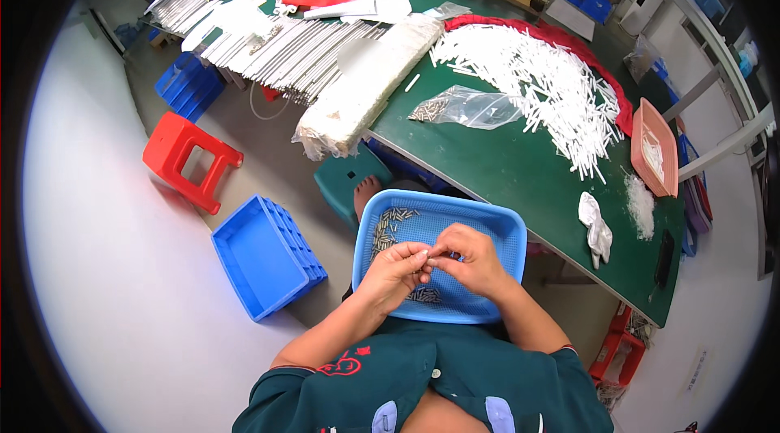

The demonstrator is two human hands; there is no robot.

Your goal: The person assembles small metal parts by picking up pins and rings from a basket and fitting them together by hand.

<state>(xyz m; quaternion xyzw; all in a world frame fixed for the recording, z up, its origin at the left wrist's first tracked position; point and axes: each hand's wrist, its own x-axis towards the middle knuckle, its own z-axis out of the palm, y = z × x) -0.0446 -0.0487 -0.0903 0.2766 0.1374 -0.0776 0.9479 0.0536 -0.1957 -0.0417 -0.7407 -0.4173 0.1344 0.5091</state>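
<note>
On my lap rests a blue plastic basket [487, 214] with a mesh-like floor. Small grey metal cylinders [385, 231] lie along its left side, and more of them [424, 295] sit near its front edge. Above the middle of the basket my left hand [394, 272] and my right hand [471, 258] meet fingertip to fingertip. Both are closed in a pinch. Whatever lies between the fingers is hidden or too small to name.
The green table [504, 169] ahead bears a heap of white sticks [544, 84], a plastic bag [479, 106] with metal pieces, a wrapped white block [370, 88], a pink tray [652, 149] and a white glove [595, 228]. A blue crate [260, 258] and a red stool [191, 158] stand left.
</note>
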